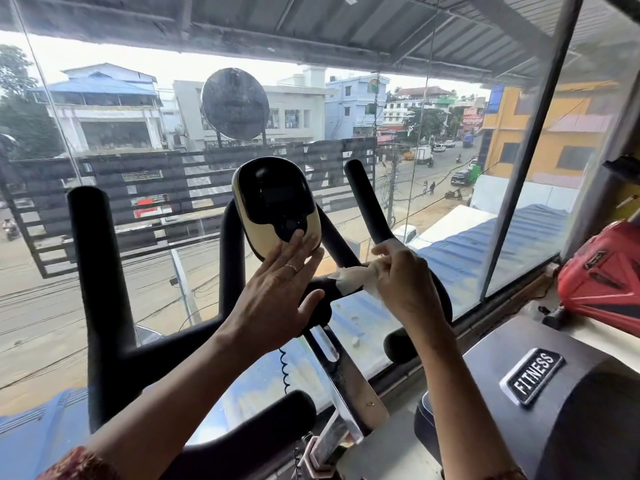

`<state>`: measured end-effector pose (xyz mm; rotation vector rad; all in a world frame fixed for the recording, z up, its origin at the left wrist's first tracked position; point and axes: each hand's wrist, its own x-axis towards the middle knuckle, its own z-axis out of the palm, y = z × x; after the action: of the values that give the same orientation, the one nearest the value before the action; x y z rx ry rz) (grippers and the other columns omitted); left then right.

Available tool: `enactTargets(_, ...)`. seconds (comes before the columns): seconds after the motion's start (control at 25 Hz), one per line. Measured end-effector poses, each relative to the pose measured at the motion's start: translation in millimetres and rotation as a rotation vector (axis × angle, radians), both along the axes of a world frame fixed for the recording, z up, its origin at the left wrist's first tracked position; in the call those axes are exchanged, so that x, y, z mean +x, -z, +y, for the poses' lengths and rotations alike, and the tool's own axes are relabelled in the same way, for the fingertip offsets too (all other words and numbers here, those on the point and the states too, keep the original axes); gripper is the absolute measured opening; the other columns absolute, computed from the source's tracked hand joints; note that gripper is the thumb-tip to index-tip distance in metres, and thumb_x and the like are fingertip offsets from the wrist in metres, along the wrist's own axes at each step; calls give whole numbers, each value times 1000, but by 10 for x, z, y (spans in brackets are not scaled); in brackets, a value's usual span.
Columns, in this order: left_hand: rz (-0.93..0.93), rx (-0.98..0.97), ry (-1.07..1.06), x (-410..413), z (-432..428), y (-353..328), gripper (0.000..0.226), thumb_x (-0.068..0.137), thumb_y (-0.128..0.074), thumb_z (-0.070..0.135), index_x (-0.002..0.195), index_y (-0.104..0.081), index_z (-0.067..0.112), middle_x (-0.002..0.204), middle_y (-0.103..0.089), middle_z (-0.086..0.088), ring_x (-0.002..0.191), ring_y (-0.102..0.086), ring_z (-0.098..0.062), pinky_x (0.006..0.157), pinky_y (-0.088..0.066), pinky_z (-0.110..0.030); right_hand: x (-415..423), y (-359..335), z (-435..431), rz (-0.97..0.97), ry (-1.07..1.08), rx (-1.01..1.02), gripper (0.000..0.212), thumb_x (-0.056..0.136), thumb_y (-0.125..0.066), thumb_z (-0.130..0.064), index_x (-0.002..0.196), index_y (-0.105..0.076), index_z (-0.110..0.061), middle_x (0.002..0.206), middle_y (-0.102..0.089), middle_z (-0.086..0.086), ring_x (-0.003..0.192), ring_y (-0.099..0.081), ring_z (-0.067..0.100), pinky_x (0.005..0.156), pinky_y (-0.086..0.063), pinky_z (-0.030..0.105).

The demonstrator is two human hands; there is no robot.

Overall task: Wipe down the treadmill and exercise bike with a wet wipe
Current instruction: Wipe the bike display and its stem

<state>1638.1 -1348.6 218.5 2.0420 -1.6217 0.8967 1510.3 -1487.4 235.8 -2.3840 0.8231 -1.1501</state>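
Right hand (405, 285) pinches crumpled wipe (353, 277); left hand (277, 292) seemingly touches oval console (273, 199).

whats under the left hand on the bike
The left hand lies flat with its fingertips on the lower edge of the cream-and-black console. Below the palm the black handlebar shows; where console meets bar is covered.

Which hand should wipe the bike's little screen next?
Probably the right hand: it grips the wet wipe just beside the console. The left hand holds no wipe; its straight fingers rest on the console's lower edge, so it can steady it.
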Motion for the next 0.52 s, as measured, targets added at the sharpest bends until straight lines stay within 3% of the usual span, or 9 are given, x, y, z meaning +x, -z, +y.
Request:
enactTargets(0.08, -2, -1, 2, 8, -5, -9, 62, 89, -39, 40, 138, -47, 4, 149, -38, -11, 141, -20, -17, 116, -2, -24, 164, -4, 32, -131, 66, -31, 15, 91, -57, -2, 105, -62, 3, 96, -66, 18, 90, -66, 27, 69, -48, 24)
enactTargets(0.16, -3, 0, 3, 18, 4, -5, 61, 89, -40, 39, 137, -48, 3, 148, -39, -12, 141, -19, -16, 116, -3, -24, 316, 71, 112, -117, 20, 15, 19, 95, -53, -7, 103, -63, 7, 98, -67, 23, 95, -65, 31, 69, -43, 19)
enactTargets(0.24, -11, 5, -3, 18, 11, -2, 61, 89, -40, 39, 136, -49, 3, 147, -40, -12, 141, -21, -18, 117, -4, -25, 408, 237, 233, 39, -131, 82, 41, 101, -44, -21, 127, -52, 8, 135, -50, 22, 130, -45, 32, 97, -34, 15)
enactTargets(0.28, -13, 4, -5, 15, 11, 0, 60, 89, -40, 39, 136, -50, 2, 147, -40, -12, 141, -23, -19, 116, -4, -25, 400, 305, 289, 69, -190, 91, 46, 100, -44, -25, 136, -46, 4, 148, -34, 16, 141, -28, 28, 107, -19, 14)
enactTargets(0.32, -15, 1, -3, 19, 8, -2, 60, 89, -40, 39, 136, -50, 3, 147, -40, -12, 140, -24, -20, 116, -4, -25, 371, 346, 321, 27, -228, 95, 45, 98, -48, -23, 136, -47, 1, 150, -28, 11, 144, -21, 24, 110, -12, 13)
enactTargets(0.4, -24, -1, 2, 24, 0, 8, 60, 88, -40, 38, 136, -49, 3, 148, -39, -12, 141, -23, -20, 116, -4, -25, 276, 347, 275, -148, -239, 96, 29, 89, -62, -4, 117, -63, 3, 134, -52, 15, 130, -47, 19, 106, -27, 10)
enactTargets(0.44, -26, 1, 3, 24, -1, 14, 61, 88, -40, 39, 136, -49, 3, 148, -39, -12, 142, -21, -19, 117, -4, -25, 220, 306, 232, -216, -225, 113, 21, 84, -65, 5, 104, -70, 4, 116, -66, 15, 112, -62, 15, 97, -38, 8)
enactTargets(0.52, -20, 3, 8, 25, 0, 17, 61, 88, -39, 39, 137, -48, 3, 149, -38, -11, 142, -19, -17, 117, -4, -25, 161, 220, 114, -288, -142, 128, 13, 83, -64, 8, 91, -73, 4, 90, -73, 15, 85, -68, 12, 77, -50, 10)
